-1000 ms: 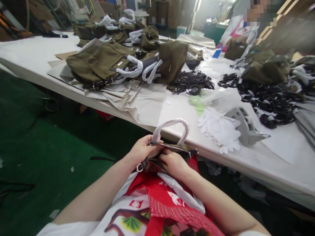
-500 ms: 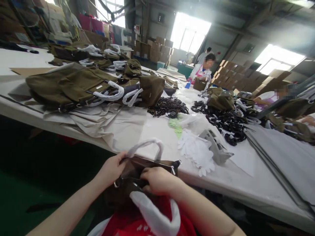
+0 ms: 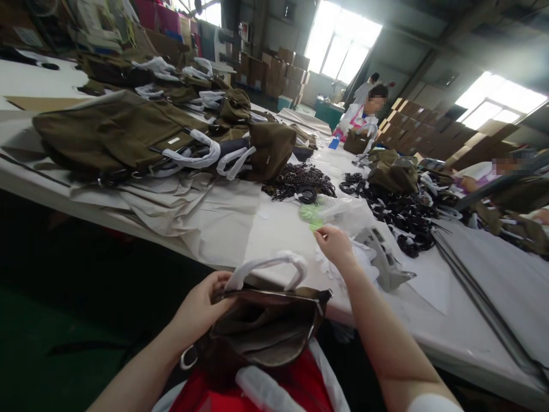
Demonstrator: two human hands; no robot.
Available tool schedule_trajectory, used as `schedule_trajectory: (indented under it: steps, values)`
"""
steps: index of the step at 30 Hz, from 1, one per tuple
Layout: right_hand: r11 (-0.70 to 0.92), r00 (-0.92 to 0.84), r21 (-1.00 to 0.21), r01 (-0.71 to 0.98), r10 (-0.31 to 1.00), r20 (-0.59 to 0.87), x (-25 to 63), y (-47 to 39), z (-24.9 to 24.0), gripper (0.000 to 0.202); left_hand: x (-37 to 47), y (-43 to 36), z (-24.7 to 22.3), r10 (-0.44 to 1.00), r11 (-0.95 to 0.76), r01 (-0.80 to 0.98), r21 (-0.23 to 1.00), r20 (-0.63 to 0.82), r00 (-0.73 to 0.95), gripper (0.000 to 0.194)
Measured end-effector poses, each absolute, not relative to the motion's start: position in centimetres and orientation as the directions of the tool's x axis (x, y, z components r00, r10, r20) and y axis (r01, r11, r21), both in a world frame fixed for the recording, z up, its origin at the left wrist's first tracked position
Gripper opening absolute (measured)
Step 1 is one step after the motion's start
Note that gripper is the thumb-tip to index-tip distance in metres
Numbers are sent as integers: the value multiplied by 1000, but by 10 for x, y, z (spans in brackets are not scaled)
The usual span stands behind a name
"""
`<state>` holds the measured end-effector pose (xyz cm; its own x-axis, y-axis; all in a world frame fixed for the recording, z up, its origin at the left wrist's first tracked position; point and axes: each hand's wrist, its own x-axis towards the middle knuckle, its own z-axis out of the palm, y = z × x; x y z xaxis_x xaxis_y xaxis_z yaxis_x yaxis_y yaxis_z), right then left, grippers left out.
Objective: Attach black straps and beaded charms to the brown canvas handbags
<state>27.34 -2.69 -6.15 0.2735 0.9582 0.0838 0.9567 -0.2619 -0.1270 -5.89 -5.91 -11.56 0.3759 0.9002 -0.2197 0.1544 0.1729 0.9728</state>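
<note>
We saw the open bag (image 3: pixel 274 335) at the lower middle of the frame, in front of the near edge of the white surface (image 3: pixel 281 237), its mouth gaping so that we looked into the brownish lining. Our left hand (image 3: pixel 208 303) was closed on the bag's rim, thumb over the edge, beside the foot of a white-wrapped handle (image 3: pixel 257 264) that arched up. A second wrapped handle (image 3: pixel 263 389) hung towards us at the bottom of the frame, and a metal ring (image 3: pixel 182 359) showed at the bag's left end.

Our right hand (image 3: pixel 337 247) reached to just right of the centre, thumb and forefinger nearly together at the lower end of the green slips (image 3: pixel 312 214); we could not tell whether they had hold of one. White slips (image 3: pixel 329 266) lay beneath that hand, partly hidden by it. Beyond the green slips we saw a heap of dark chains (image 3: pixel 294 182), and olive bags (image 3: pixel 124 134) were piled across the upper left.
</note>
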Motion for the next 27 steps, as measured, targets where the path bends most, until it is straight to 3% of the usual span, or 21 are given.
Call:
schedule_trajectory:
  steps: [7, 15, 21, 27]
  values:
    - [-421, 426, 67, 904, 901, -79, 314, 20, -118, 26, -59, -68, -106, 900, 276, 80, 958, -287, 329, 40]
    - [-428, 437, 93, 899, 888, -142, 319, 32, -132, 29, -57, -64, -112, 910, 293, -21, 956, -273, 311, 45]
    - [-435, 432, -21, 900, 898, -85, 320, 27, -126, 21, -57, -61, -118, 893, 393, -249, 885, -303, 332, 49]
    - [-434, 460, -321, 842, 888, 7, 338, 13, -111, 26, -57, -62, -115, 900, 406, -321, 856, -314, 301, 47]
